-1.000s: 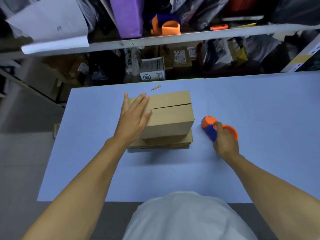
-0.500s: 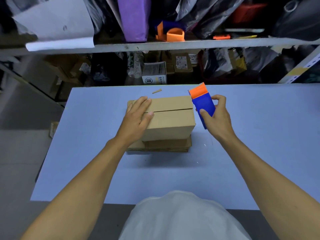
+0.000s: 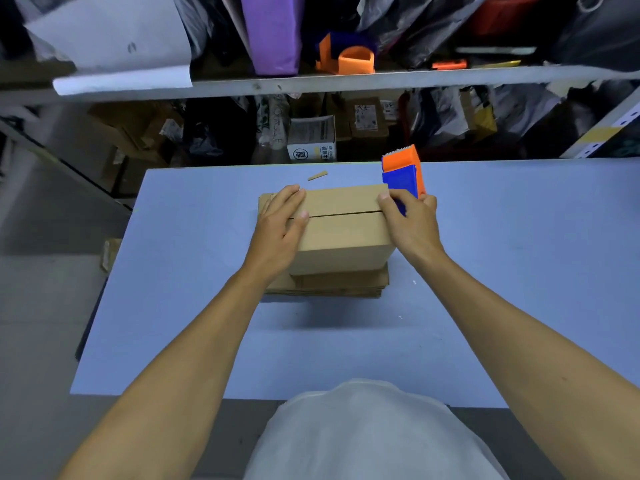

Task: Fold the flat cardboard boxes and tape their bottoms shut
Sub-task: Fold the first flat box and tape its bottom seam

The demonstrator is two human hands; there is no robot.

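Observation:
A folded brown cardboard box [image 3: 343, 230] stands on a stack of flat cardboard boxes [image 3: 332, 285] in the middle of the blue table [image 3: 194, 306]. Its two top flaps meet in a seam running left to right. My left hand [image 3: 282, 225] lies flat on the box's left end, pressing the flaps down. My right hand [image 3: 410, 221] holds an orange and blue tape dispenser [image 3: 403, 173] at the box's right end, near the seam, with the thumb touching the box's top edge.
A small cardboard scrap [image 3: 318, 175] lies on the table behind the box. Beyond the table's far edge stands a shelf [image 3: 346, 81] crowded with bags, cartons and a second orange dispenser [image 3: 349, 58]. A piece of cardboard [image 3: 110, 252] lies on the floor at the left.
My right hand picked the tape dispenser up from the table at the right and brought it to the box's right end. My left hand stayed pressed on the box.

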